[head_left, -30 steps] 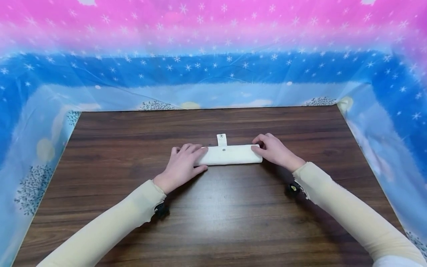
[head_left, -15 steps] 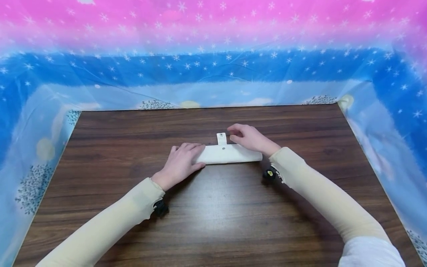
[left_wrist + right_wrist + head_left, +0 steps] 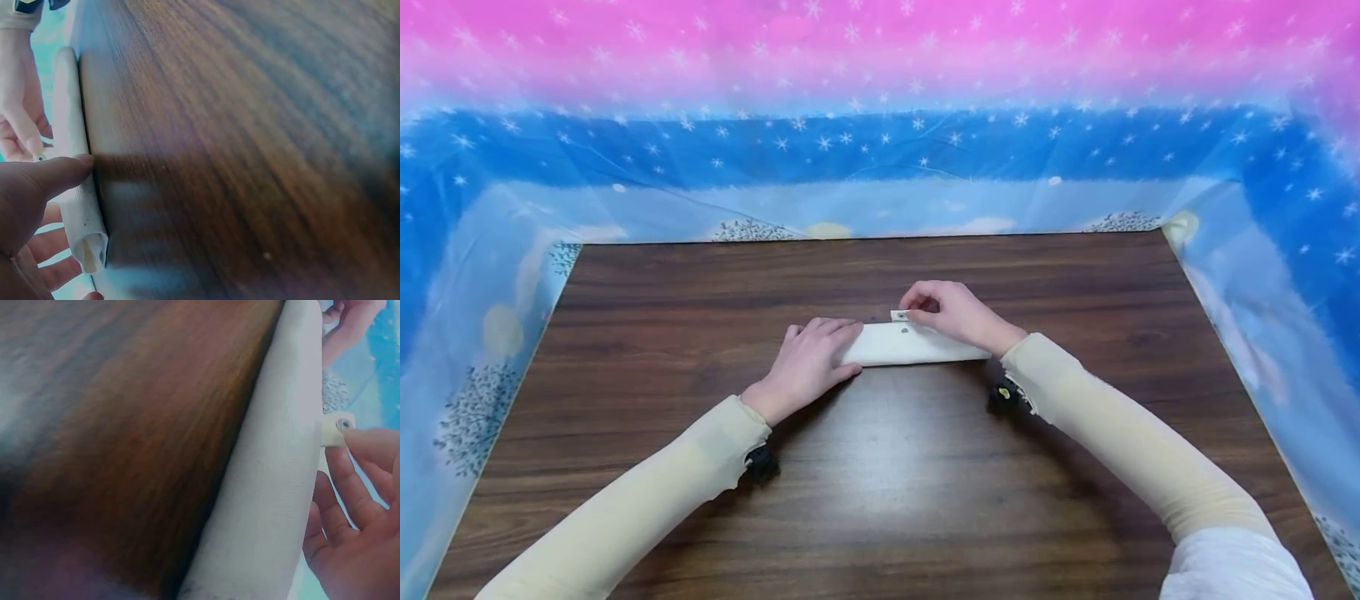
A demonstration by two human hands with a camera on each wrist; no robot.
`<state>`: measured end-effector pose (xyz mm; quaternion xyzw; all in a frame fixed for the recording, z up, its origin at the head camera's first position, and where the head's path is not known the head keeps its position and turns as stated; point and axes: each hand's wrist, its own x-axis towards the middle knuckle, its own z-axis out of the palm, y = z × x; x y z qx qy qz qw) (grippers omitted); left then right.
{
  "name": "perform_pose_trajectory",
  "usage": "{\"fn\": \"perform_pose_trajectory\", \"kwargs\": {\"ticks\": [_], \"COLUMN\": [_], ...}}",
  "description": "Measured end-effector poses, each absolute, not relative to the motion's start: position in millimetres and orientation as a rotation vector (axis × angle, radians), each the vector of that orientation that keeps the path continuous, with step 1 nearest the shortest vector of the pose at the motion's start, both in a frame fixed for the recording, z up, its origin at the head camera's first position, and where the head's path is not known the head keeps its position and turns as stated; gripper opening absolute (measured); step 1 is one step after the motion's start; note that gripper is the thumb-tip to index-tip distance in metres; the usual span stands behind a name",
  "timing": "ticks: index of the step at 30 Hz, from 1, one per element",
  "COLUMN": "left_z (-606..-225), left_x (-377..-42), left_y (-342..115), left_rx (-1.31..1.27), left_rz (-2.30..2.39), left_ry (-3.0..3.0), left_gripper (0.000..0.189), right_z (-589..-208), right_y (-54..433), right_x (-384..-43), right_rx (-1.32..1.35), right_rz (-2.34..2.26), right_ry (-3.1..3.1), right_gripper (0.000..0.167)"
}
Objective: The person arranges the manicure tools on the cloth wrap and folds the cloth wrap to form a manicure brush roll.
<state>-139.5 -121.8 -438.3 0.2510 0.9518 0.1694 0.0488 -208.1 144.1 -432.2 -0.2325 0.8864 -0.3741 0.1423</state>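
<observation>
A white fabric roll with a metal snap button on it lies lengthwise across the table. Its left end is held by my left hand, with the thumb at the near edge and the fingers on the far side. In the left wrist view the open, layered end of the roll shows beside the fingers. At the far edge, a short strap with a metal snap stands out from the roll. My right hand pinches this strap between thumb and fingers, above the roll's right half.
The dark wood-grain table surrounds the roll on all sides. A pink and blue snowflake-patterned cloth hangs along the back and both sides of the table.
My right hand has left the roll's right end, moved left to the strap and now pinches it. The strap now leans up toward the roll. My left hand has stayed nearly still.
</observation>
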Motion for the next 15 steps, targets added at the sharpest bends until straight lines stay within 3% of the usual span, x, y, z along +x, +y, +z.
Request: {"fn": "perform_pose_trajectory", "kwargs": {"ticks": [7,15], "left_z": [-439.0,-437.1], "left_x": [-139.7,-139.8], "left_y": [-120.2,-118.1], "left_rx": [0.756,0.769], "left_rz": [0.537,0.528], "left_ry": [2.887,2.898], "left_gripper": [0.059,0.06], "right_z": [-432.5,-434.5], "right_y": [147.0,144.9], "right_x": [-195.7,-189.1], "right_rx": [-0.922,-0.962], "right_rz": [-0.847,-0.745], "right_ry": [2.674,2.74], "right_gripper": [0.012,0.011]}}
